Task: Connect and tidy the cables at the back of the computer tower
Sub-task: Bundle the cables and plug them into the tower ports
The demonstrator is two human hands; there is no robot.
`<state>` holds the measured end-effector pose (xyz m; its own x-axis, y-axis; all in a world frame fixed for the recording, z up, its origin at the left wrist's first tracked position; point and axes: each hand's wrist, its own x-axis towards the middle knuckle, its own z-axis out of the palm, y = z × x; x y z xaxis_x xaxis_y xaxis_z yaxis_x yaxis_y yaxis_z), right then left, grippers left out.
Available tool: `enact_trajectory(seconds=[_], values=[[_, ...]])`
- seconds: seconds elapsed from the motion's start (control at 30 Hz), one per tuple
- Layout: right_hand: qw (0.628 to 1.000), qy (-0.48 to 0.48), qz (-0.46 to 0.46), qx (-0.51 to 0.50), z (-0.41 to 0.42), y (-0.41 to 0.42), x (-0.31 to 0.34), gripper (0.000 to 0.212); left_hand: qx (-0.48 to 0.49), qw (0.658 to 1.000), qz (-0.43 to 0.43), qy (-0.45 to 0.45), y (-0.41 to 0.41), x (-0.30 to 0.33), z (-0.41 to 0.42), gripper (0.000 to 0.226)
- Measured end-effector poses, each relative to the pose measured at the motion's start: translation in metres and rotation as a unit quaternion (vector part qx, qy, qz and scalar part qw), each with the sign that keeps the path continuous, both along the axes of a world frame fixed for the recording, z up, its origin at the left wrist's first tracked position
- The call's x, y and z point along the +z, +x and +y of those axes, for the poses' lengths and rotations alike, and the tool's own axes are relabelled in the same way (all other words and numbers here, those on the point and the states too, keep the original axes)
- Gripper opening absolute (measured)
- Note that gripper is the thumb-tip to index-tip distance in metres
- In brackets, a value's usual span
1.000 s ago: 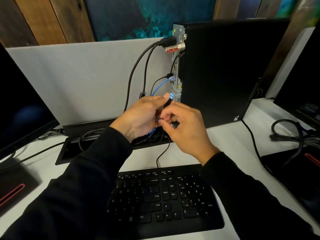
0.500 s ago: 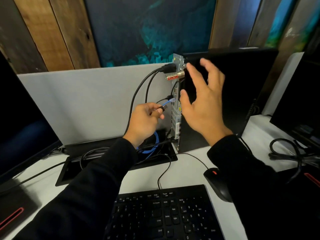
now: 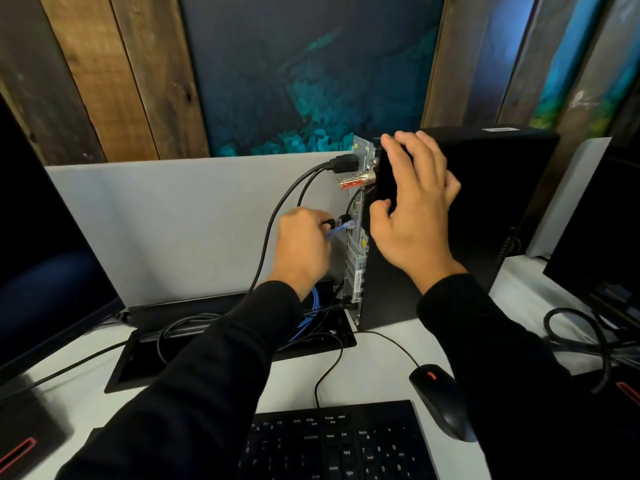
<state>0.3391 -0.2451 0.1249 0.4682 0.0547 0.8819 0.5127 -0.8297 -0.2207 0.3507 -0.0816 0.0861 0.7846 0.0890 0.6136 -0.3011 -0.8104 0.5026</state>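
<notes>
Pinching a small black cable plug [image 3: 328, 222], the left hand [image 3: 302, 249] holds it just short of the upright black computer tower [image 3: 485, 216], beside a blue network cable [image 3: 341, 230] plugged into the tower's metal rear panel [image 3: 360, 237]; the right hand [image 3: 412, 209], fingers spread, rests flat on the tower's side; a black mouse [image 3: 441, 401] and black keyboard [image 3: 332, 445] lie below both hands.

Showing are 1 tower [image 3: 485, 209], 1 keyboard [image 3: 339, 445], 1 mouse [image 3: 440, 400], 2 hands, 1 blue cable [image 3: 95, 231] and 2 monitors.
</notes>
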Motion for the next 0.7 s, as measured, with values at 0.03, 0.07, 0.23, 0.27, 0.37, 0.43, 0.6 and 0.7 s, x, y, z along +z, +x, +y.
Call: enact_trajectory(seconds=[0.03, 0.07, 0.23, 0.27, 0.37, 0.43, 0.6, 0.7], values=[[1.000, 0.005, 0.000, -0.002, 0.002, 0.001, 0.000, 0.081, -0.001, 1.000, 0.006, 0.004, 0.002, 0.000, -0.001, 0.020], [1.000, 0.009, 0.000, -0.004, 0.003, 0.001, -0.001, 0.082, -0.009, 1.000, 0.007, 0.008, 0.005, 0.000, -0.002, 0.020], [1.000, 0.016, 0.000, 0.004, 0.002, 0.001, -0.002, 0.086, -0.021, 0.999, -0.015, 0.031, 0.010, 0.000, -0.012, 0.019], [1.000, 0.016, 0.000, 0.007, 0.002, 0.001, -0.002, 0.086, -0.021, 0.999, -0.016, 0.025, 0.011, 0.000, -0.013, 0.024], [1.000, 0.019, 0.001, 0.009, 0.002, 0.002, -0.003, 0.087, -0.026, 1.000, -0.015, 0.003, 0.010, 0.002, -0.012, 0.029], [1.000, 0.023, -0.001, 0.006, 0.002, 0.002, -0.003, 0.087, -0.031, 1.000, -0.006, 0.000, 0.010, 0.005, -0.011, 0.023], [1.000, 0.023, 0.001, 0.006, 0.002, 0.003, -0.004, 0.087, -0.030, 1.000, 0.001, 0.003, 0.013, 0.007, -0.010, 0.024], [0.999, 0.036, 0.002, 0.010, 0.005, 0.002, -0.004, 0.087, -0.023, 1.000, 0.011, -0.010, 0.015, 0.008, -0.010, 0.028]])
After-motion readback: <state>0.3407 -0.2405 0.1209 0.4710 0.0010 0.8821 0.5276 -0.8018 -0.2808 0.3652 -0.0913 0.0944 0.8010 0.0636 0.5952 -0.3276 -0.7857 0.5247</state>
